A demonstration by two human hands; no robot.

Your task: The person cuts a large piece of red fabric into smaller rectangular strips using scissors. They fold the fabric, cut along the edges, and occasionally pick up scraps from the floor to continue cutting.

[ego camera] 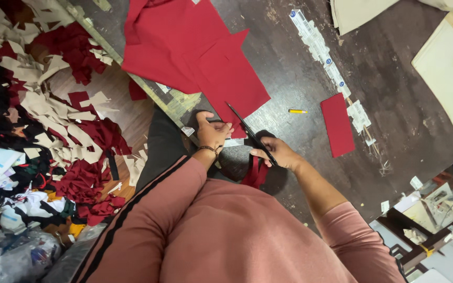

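Dark worktable (394,105) is filling mid-frame; right hand (279,153) is gripping scissors (250,133), cutting red cloth (205,57) that left hand (213,131) is pinching flat; next calls for steady feeding.

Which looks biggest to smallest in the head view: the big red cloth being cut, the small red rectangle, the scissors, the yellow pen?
1. Big red cloth, held by the left hand.
2. Small red rectangle.
3. Scissors in the right hand: longer than the rectangle but far slimmer, so that order is unsure.
4. Yellow pen.
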